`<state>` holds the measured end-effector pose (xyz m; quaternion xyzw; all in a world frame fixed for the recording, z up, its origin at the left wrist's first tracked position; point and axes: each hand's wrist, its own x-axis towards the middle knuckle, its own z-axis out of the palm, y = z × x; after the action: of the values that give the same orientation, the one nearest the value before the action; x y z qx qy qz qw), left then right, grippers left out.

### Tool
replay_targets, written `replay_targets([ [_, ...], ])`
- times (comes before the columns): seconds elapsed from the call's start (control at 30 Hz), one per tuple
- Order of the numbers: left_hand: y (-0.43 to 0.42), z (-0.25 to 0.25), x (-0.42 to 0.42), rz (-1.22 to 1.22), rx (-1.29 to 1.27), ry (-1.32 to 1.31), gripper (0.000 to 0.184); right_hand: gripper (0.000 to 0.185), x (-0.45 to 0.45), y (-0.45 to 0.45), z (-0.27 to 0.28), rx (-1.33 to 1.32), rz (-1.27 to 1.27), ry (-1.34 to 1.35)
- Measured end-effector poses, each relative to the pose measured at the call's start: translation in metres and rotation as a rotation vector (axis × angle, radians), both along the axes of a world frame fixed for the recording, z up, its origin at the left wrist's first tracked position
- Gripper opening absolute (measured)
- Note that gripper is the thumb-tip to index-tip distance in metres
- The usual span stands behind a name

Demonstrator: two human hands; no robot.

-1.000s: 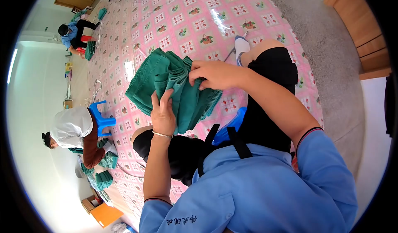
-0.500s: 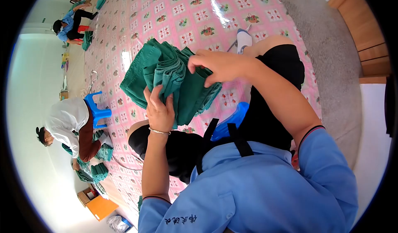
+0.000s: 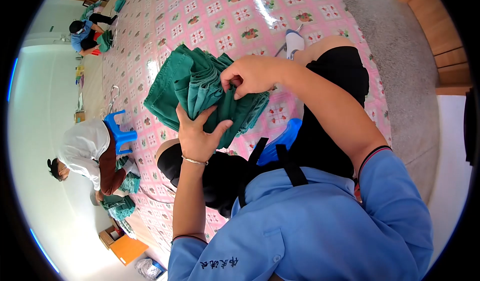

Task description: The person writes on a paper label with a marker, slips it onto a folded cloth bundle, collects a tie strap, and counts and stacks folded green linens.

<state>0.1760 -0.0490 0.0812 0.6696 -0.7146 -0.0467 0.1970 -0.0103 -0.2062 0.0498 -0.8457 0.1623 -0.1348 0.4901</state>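
Observation:
A thick stack of folded green cloth rests over my lap, its layered folds bunched near the middle. My left hand, with a bracelet at the wrist, lies against the near side of the stack, thumb and fingers spread. At the right side, my right hand has its fingers curled and pinches a fold of the green cloth near the bunched layers. Part of the stack's right side is hidden under that hand.
A pink patterned sheet covers the floor. Below my lap is a blue plastic stool. To the left, a person in white bends over green cloth beside another blue stool. Farther back sits a person in blue.
My right hand has closed its fingers on a cloth fold and shifted slightly left. My left hand's thumb and fingers have spread wider. The cloth's right flap now stands folded up.

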Motion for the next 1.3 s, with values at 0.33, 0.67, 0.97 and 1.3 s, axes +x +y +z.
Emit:
replay_targets([
  [0.33, -0.003, -0.021, 0.012, 0.166, -0.022, -0.152, 0.040, 0.036, -0.003, 0.003, -0.022, 0.017, -0.059, -0.137],
  [0.67, -0.003, -0.017, 0.028, 0.131, -0.018, -0.133, 0.041, 0.028, -0.001, 0.010, -0.025, -0.189, -0.027, 0.002],
  [0.97, 0.000, -0.015, -0.005, 0.271, -0.024, -0.259, 0.050, 0.018, 0.029, 0.012, -0.019, -0.137, -0.146, -0.236],
  [1.3, -0.002, -0.021, 0.016, 0.232, -0.076, -0.134, 0.041, 0.042, -0.003, 0.048, -0.053, 0.672, -0.751, -0.224],
])
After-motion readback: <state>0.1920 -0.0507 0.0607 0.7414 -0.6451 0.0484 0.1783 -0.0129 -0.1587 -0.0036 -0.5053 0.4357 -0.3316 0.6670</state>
